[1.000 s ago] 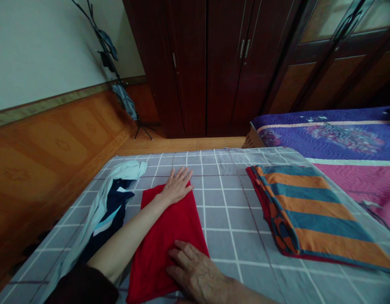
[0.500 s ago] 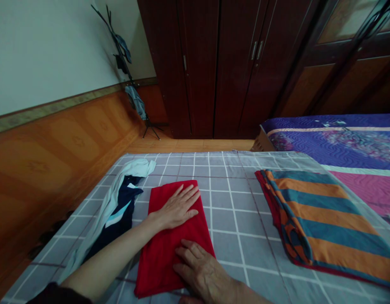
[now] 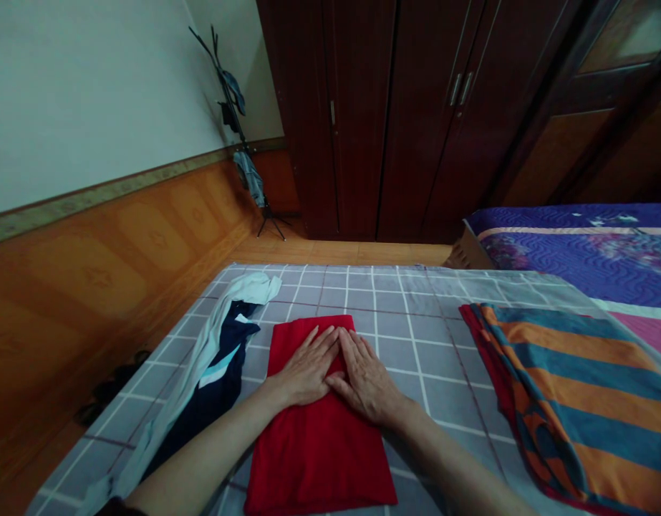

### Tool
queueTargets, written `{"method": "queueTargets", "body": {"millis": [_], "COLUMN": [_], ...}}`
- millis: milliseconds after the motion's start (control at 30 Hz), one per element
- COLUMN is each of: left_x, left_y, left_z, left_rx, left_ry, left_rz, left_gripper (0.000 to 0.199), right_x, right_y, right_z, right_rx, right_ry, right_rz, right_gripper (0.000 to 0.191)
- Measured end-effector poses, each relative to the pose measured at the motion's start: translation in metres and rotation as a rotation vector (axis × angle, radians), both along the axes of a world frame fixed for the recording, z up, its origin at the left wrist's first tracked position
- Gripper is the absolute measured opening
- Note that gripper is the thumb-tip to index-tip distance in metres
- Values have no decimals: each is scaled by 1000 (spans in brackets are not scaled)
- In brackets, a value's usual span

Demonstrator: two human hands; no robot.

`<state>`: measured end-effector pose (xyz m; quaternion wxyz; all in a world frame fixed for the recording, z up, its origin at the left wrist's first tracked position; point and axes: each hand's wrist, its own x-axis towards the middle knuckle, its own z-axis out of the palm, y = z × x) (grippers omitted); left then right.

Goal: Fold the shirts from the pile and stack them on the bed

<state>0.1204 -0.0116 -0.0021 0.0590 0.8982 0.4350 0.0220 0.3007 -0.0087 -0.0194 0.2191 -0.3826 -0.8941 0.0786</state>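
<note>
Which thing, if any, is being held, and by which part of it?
Nothing is held: the left hand and right hand rest flat on the far half of the folded, rectangular red cloth, without gripping an edge.

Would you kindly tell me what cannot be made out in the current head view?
Head view: the palms of the left hand and right hand, turned down on the red cloth.
Head view: the near part of the navy cloth, hidden by the left forearm.
Head view: the far right end of the striped cloth, cut off by the picture's edge.
Head view: the dark shapes at lower left, too dim to identify.
</note>
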Motion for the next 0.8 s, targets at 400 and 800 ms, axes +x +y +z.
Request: {"method": "queueTargets", "body": {"millis": [400,800], "left_x": [-60,-84], "left_y": [19,-8], "left_z": [-6,-3], "left_rx": [-3,46], "left_ry": [77,86], "left_rz": [380,372], "left_gripper": [62,54], "right_x": [3,3], "right_y": [-4,-5], "right_z": [5,10], "right_rx": [-80,-108], "right_ry": [-133,-156], "right_rz": [-2,-20], "right_gripper": [86,76]}}
